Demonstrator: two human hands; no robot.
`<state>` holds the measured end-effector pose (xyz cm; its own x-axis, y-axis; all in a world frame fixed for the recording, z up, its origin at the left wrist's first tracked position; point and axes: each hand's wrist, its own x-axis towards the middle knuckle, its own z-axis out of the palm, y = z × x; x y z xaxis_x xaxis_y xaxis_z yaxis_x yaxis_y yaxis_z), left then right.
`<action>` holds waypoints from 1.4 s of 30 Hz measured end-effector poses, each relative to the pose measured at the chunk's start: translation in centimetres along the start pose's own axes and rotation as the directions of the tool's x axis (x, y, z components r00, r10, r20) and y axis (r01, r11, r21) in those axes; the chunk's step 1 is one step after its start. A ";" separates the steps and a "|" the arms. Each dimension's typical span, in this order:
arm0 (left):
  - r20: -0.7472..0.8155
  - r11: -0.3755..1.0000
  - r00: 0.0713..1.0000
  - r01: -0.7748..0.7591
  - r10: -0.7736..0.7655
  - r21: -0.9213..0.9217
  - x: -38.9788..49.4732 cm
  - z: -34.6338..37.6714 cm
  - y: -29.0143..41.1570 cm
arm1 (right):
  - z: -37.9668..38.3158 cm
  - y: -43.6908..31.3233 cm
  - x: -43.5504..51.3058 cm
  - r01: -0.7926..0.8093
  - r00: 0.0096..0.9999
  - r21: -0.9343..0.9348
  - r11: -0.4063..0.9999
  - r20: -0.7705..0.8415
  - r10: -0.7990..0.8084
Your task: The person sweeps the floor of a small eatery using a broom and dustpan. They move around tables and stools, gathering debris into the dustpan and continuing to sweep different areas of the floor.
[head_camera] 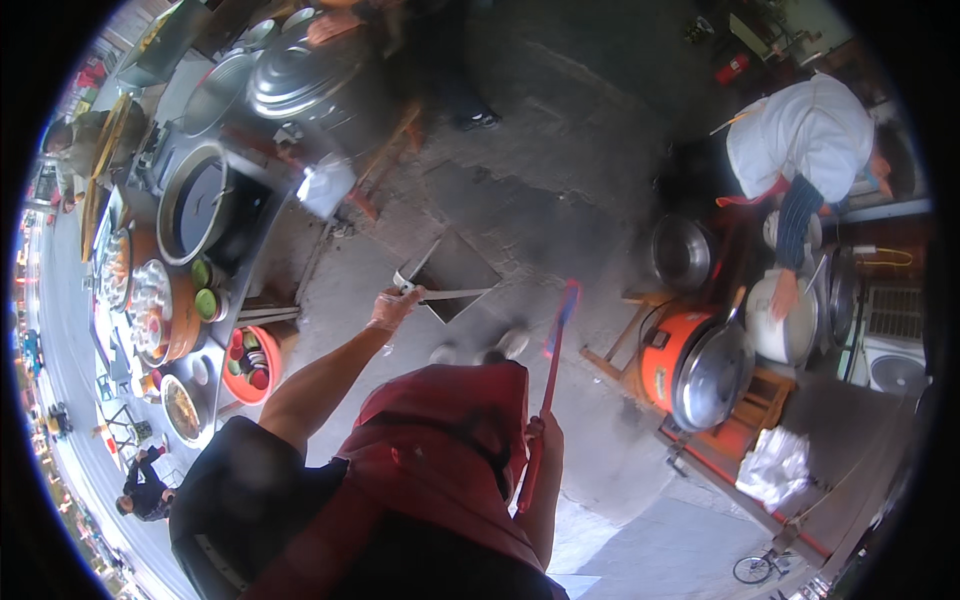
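My left hand [396,307], in a clear plastic glove, grips the top of a metal dustpan [452,281] by its pale handle, out over the concrete floor. Nearer my body on the right, my right hand [541,429] is closed round the red stick of a broom [553,375]. The broom's red and blue head [564,311] is low near the floor, a little right of the dustpan and apart from it. My shoes show partly between the two tools, beyond the red apron. What lies inside the dustpan is too dim to tell.
A metal counter [259,217] with large pots stands left, above a red plastic tub [274,367] of small containers. At right are an orange cooker [664,360], a wooden stool [757,397] and a co-worker in white [802,142]. Another person's hand [334,26] is at the top.
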<state>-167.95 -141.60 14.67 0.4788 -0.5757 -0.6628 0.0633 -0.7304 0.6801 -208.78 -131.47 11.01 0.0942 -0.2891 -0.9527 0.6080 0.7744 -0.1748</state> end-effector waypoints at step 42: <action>-0.178 0.967 0.965 -0.217 0.192 -0.133 67.7 38.1 75.3 | 63.9 -98.9 36.6 0.213 0.972 -0.303 0.929 0.162 -0.170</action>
<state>-164.10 -249.58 9.12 0.6303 -0.6300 -0.4536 0.0740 -0.5328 0.8430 -215.06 -254.64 9.31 0.1157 -0.5039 -0.8560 0.3465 0.8281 -0.4407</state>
